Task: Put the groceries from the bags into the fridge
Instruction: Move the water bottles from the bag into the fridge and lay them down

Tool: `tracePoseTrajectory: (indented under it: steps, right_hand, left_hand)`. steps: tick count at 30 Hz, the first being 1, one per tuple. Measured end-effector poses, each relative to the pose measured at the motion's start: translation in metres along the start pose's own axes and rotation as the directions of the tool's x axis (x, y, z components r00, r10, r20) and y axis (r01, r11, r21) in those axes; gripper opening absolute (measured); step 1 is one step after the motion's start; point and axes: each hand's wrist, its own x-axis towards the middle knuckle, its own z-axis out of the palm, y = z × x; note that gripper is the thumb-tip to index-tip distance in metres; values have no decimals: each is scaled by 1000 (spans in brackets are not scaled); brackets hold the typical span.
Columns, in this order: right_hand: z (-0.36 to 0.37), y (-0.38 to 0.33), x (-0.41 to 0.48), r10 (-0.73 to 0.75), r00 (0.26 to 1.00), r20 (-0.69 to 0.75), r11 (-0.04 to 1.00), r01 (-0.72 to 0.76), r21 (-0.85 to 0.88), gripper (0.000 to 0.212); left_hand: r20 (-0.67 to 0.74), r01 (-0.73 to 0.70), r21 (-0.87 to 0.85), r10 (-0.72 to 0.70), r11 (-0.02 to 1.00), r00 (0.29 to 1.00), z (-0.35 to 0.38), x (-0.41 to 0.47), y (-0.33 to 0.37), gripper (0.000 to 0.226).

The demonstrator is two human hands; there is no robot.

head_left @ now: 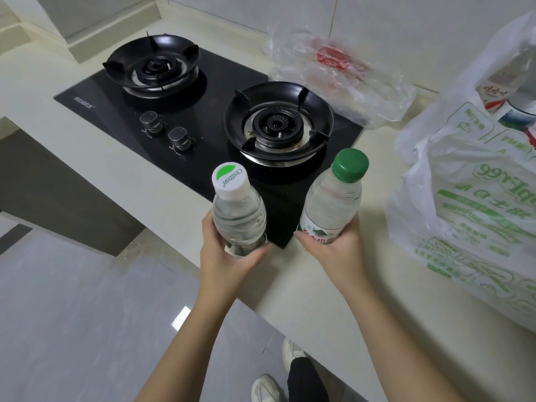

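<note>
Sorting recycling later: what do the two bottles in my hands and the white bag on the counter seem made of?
The white-capped bottle looks like clear, glossy thin plastic: ribbed walls, see-through. The green-capped bottle looks the same, with a printed label. The white bag seems thin translucent plastic film: crinkled folds.

The left hand [227,258] and right hand [336,252] are bare, as are both forearms. Near, a black trouser leg [307,381] ends at chunky white trainers [265,388].

The white bottle cap [230,181] reads "Cestbon"; the bag's [478,216] green print is illegible.
</note>
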Motion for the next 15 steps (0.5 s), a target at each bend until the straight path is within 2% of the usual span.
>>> tracePoseTrajectory:
  steps: [3, 5, 9, 11, 15]
  right_hand:
    - [8, 4, 5, 5, 1000, -20, 1000, -4, 27, 80]
    - [10, 6, 3, 32, 999, -40, 999, -32, 17, 77]
    - [12, -2, 0, 34, 995, -89, 999, -34, 1, 72]
    - [12, -11, -4, 57, 994, -96, 998, -58, -3, 63]
    - [5, -39, -20, 98, 989, -109, 995, -96, 19, 58]
  left_hand:
    - [5, 74, 17, -74, 997, 997, 9, 6, -7, 82]
    - [2, 122, 21, -122, 992, 993, 12, 5, -13, 78]
    - [-26, 127, -2, -127, 992, 992, 13, 2, 0, 61]
    - [-40, 132, -39, -133, 991, 990, 10, -4, 13, 53]
    - [-54, 114, -107, -120, 988, 991, -7, -23, 37, 60]
